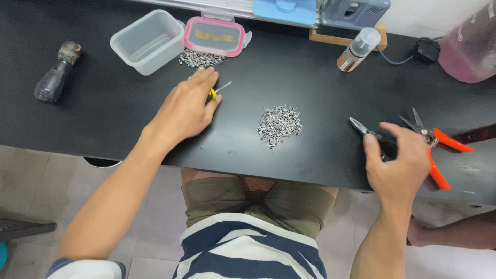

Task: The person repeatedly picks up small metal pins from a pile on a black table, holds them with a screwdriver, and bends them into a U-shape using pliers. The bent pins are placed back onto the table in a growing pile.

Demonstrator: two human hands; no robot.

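My left hand (187, 107) lies palm down on the black table (103, 103), covering a small tool with a yellow handle (212, 93) whose thin metal tip (224, 86) pokes out past the fingers. My right hand (398, 160) curls around black-handled needle-nose pliers (361, 128) near the table's front edge, their jaws pointing left. Orange-handled snips (436, 142) lie just right of that hand. A heap of small grey metal parts (279, 125) sits between my hands.
At the back stand an open clear plastic box (147, 41), a pink-rimmed lid (214, 36) and a second heap of metal parts (200, 58). A dark handled tool (57, 72) lies far left. A small spray bottle (356, 49), a black cable plug (427, 50) and a pink container (473, 44) are at the back right.
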